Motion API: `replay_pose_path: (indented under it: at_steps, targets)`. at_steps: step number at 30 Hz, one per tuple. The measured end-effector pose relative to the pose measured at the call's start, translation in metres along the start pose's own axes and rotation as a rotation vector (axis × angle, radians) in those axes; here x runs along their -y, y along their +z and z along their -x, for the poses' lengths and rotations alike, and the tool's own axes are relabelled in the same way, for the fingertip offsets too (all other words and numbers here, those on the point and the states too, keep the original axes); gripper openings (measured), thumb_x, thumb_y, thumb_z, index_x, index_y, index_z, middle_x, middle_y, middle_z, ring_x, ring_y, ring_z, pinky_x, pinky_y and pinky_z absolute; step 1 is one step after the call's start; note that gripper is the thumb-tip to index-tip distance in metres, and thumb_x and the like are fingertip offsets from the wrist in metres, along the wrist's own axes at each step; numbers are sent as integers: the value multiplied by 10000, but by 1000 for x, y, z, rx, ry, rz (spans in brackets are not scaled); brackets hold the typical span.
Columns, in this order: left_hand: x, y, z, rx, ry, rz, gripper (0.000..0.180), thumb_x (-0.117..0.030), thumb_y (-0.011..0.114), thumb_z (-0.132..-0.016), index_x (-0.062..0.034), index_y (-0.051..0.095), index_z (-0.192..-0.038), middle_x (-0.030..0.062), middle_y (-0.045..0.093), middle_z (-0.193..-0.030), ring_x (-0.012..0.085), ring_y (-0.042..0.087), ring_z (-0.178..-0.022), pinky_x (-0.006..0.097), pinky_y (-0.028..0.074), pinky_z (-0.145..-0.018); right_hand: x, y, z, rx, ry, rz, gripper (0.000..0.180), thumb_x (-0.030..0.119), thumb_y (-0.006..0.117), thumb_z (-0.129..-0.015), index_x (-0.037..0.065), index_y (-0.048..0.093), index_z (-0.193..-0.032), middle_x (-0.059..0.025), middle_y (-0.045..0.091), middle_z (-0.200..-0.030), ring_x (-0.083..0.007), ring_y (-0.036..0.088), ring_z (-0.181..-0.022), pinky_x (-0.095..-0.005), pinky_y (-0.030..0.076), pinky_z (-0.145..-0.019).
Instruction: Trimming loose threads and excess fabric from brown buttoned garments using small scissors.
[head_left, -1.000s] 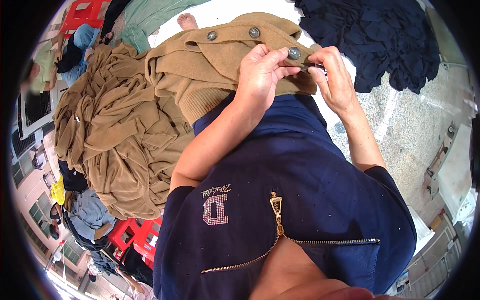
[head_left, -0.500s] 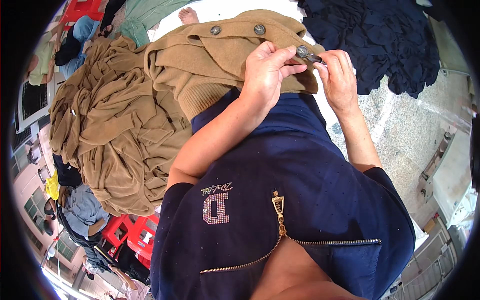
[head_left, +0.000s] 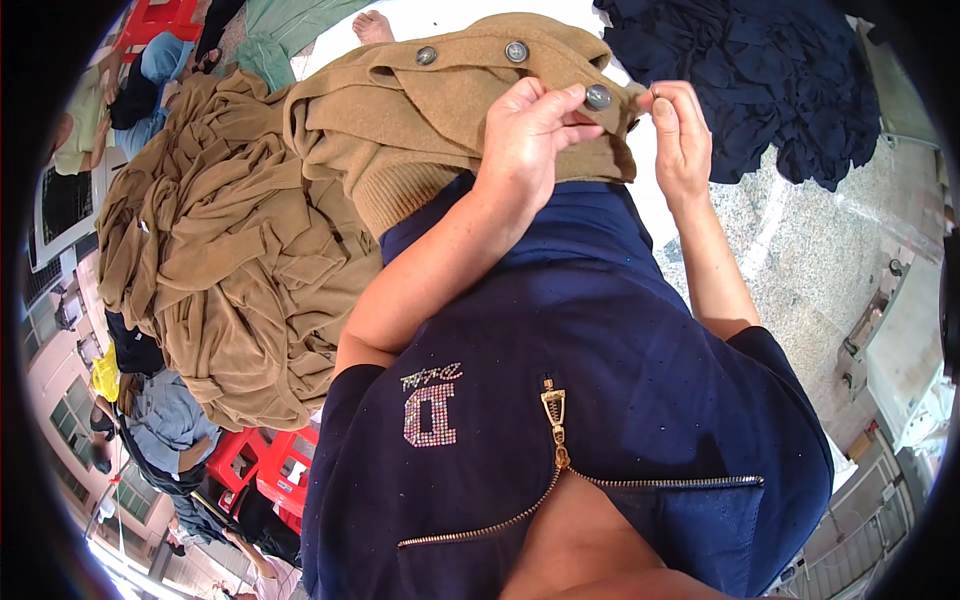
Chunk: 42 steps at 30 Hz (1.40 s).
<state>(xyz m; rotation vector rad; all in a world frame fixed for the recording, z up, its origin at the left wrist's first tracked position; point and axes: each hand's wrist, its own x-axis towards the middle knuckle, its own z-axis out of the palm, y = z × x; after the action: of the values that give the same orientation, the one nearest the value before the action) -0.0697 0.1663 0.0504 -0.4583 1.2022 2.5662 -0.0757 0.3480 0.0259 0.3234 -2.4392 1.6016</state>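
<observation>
A tan knit cardigan (head_left: 440, 120) with a ribbed hem lies across my lap, its buttoned front edge running away to the left. Near its right corner my left hand (head_left: 525, 135) is closed, pinching the cloth right beside a dark round button (head_left: 597, 97). Two similar buttons show farther along, one at the middle (head_left: 516, 51) and one at the left (head_left: 426, 55). My right hand (head_left: 682, 140) is closed at the cardigan's right edge, thumb and forefinger together. What lies between those fingertips is too small to make out.
A big heap of tan garments (head_left: 230, 250) rises at my left, and a dark navy cloth pile (head_left: 750, 80) lies far right. Red plastic stools (head_left: 265, 470) and other people (head_left: 165, 420) are along the left. A bare foot (head_left: 373, 27) shows beyond the cardigan.
My right hand has shifted slightly up and away from the button, and the dark thing at its fingertips no longer shows there. The button now faces up, flatter. My left hand keeps its pinch.
</observation>
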Motion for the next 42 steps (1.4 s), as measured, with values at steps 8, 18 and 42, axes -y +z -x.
replay_pose_path:
  at_steps: [8, 18, 42]
  targets:
    - [-24, -34, -24, -32, 127, 67, 197, -228, 510, -986, -36, 553, -990, 132, 648, -1037, 245, 630, -986, 441, 509, -901, -17, -4, -11, 373, 407, -402, 252, 273, 693, -889, 45, 619, -966, 38, 589, -835, -46, 531, -780, -224, 438, -719]
    - [-7, -7, 2, 95, -63, -170, 167, -148, 599, -933, -14, 605, -1034, 64, 659, -972, 156, 614, -892, 313, 499, -798, 11, 6, -17, 208, 383, -447, 241, 298, 635, -932, 63, 622, -982, 34, 589, -819, -33, 515, -745, -189, 395, -659]
    - [-34, -59, 53, 24, 375, -605, 85, -40, 589, -937, -17, 603, -1017, 24, 632, -904, 103, 622, -816, 248, 515, -741, 43, 89, -74, 310, -488, 414, 244, 107, 698, -718, 85, 605, -942, -92, 569, -973, -298, 571, -963, -416, 487, -757]
